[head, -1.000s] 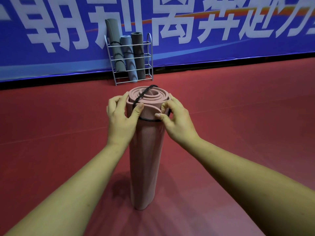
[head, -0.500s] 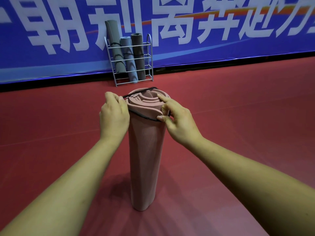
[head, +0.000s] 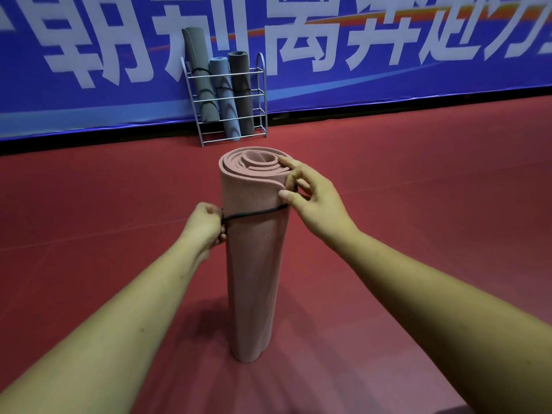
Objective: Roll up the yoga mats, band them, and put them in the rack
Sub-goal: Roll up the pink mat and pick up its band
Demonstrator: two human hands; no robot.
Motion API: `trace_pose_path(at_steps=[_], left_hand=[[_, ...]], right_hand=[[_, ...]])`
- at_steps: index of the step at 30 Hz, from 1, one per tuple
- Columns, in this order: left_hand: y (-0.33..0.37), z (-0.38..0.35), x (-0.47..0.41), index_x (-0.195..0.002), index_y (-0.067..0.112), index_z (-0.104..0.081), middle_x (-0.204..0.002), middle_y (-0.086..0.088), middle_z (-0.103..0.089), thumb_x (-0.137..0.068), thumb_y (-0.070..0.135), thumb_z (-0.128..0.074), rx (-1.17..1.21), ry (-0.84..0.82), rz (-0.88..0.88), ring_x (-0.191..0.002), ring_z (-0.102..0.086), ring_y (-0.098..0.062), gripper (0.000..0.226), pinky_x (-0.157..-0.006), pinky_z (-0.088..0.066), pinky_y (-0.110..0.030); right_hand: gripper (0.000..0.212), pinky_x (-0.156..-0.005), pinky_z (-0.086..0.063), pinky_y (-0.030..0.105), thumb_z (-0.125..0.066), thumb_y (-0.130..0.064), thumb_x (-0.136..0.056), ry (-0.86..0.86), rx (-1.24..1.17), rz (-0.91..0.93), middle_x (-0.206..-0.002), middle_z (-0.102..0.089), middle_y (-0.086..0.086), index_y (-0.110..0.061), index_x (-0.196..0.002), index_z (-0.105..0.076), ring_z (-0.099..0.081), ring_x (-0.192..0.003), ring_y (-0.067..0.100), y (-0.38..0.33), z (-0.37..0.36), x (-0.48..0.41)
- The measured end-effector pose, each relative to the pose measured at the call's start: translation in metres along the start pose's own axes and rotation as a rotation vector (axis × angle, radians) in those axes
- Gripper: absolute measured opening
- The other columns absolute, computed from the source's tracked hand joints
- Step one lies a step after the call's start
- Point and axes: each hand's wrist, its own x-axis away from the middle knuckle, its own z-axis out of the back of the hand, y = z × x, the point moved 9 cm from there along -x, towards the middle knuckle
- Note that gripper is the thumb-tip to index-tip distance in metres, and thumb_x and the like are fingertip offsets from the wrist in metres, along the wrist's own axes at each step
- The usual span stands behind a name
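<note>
Left hand point(head: 206, 225) curled tight on band point(head: 254, 213)

Matt, finely ribbed foam mat point(head: 254, 264); shiny metal wire rack point(head: 230, 97); smooth matt red floor point(head: 418, 174).

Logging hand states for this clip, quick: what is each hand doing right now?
Left hand: closed, pinching the black band beside the pink mat.
Right hand: closed, gripping the pink mat's top edge.

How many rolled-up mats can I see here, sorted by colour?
pink mat: 1
grey mats: 2
blue-grey mat: 1
Total: 4
</note>
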Motion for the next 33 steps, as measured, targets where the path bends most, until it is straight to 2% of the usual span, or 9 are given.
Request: trace_pose_path(at_steps=[2,7,8,9,10,13,18,25,33], left_hand=[[0.004,-0.004,0.001,-0.105,0.022,-0.045,-0.060,-0.004,-0.044,-0.098,0.003,-0.039,0.033,-0.017,-0.049,-0.044,-0.034,-0.011,0.021,-0.040,-0.031,-0.020],[0.013,-0.011,0.007,-0.108,0.023,-0.048,-0.058,-0.003,-0.043,-0.096,-0.004,-0.036,0.050,-0.081,-0.145,-0.042,-0.031,-0.009,0.032,-0.039,-0.028,-0.020],[0.013,-0.012,0.006,-0.108,0.022,-0.050,-0.059,-0.003,-0.043,-0.096,-0.004,-0.036,0.044,-0.084,-0.162,-0.042,-0.032,-0.009,0.032,-0.039,-0.028,-0.020],[0.014,-0.013,0.005,-0.107,0.022,-0.052,-0.059,-0.003,-0.044,-0.096,-0.003,-0.036,0.033,-0.083,-0.176,-0.042,-0.033,-0.009,0.031,-0.039,-0.029,-0.020],[0.014,-0.014,0.005,-0.107,0.021,-0.053,-0.059,-0.004,-0.044,-0.096,-0.003,-0.036,0.019,-0.081,-0.186,-0.042,-0.033,-0.009,0.031,-0.039,-0.030,-0.020],[0.016,-0.014,0.004,-0.105,0.022,-0.055,-0.058,-0.004,-0.046,-0.096,-0.003,-0.036,0.009,-0.092,-0.214,-0.044,-0.035,-0.010,0.033,-0.041,-0.031,-0.021],[0.018,-0.011,-0.001,-0.108,0.019,-0.056,-0.056,-0.004,-0.048,-0.097,-0.004,-0.036,-0.042,-0.123,-0.257,-0.044,-0.040,-0.011,0.033,-0.041,-0.037,-0.022],[-0.002,-0.002,-0.017,-0.122,0.021,-0.059,-0.056,-0.012,-0.055,-0.092,0.000,-0.044,-0.428,-0.137,-0.350,-0.048,-0.049,-0.024,0.040,-0.057,-0.044,-0.032],[-0.065,-0.008,-0.027,-0.113,0.008,-0.060,-0.064,-0.008,-0.061,-0.093,0.003,-0.046,-0.785,-0.206,-0.220,-0.047,-0.055,-0.021,0.025,-0.050,-0.043,-0.024]], right_hand=[[0.034,-0.108,-0.045,0.036,-0.046,0.019,-0.075,0.055,-0.141,-0.071,-0.136,-0.060,0.002,-0.011,-0.089,-0.054,-0.053,-0.132,0.010,0.007,0.007,-0.002],[0.041,-0.094,-0.053,0.043,-0.067,-0.022,-0.059,0.328,-0.246,-0.484,-0.103,-0.056,0.001,-0.017,-0.098,-0.056,-0.062,-0.096,0.023,0.068,0.021,0.008],[0.042,-0.103,-0.045,0.062,-0.071,-0.028,-0.055,0.311,-0.273,-0.537,-0.088,-0.051,0.007,-0.007,-0.089,-0.055,-0.055,-0.082,0.025,0.077,0.016,0.010],[0.039,-0.073,-0.025,0.042,-0.074,-0.027,-0.057,0.299,-0.324,-0.571,-0.081,-0.044,0.010,-0.002,-0.078,-0.055,-0.045,-0.073,0.029,0.083,0.013,0.011],[0.032,-0.081,-0.048,0.035,-0.078,-0.021,-0.064,0.308,-0.384,-0.593,-0.080,-0.043,0.011,0.000,-0.073,-0.055,-0.044,-0.073,0.026,0.085,0.011,0.010],[0.007,-0.086,-0.057,0.026,-0.068,0.002,-0.089,0.355,-0.564,-0.712,-0.088,-0.065,0.014,0.008,-0.089,-0.066,-0.067,-0.079,0.017,0.100,0.009,0.014],[0.009,-0.079,-0.058,0.037,-0.065,0.000,-0.091,0.239,-0.482,-0.850,-0.114,-0.071,0.013,-0.001,-0.094,-0.073,-0.066,-0.107,0.028,0.115,0.001,0.022],[0.011,-0.059,-0.057,0.035,-0.050,0.003,-0.097,0.043,-0.221,-0.887,-0.084,-0.062,0.011,-0.002,-0.091,-0.057,-0.061,-0.066,0.015,0.142,-0.022,0.045],[0.007,-0.050,-0.051,0.029,-0.051,0.002,-0.097,-0.094,0.071,-0.977,-0.077,-0.059,0.014,0.003,-0.093,-0.057,-0.059,-0.059,0.019,0.204,-0.030,0.073]])
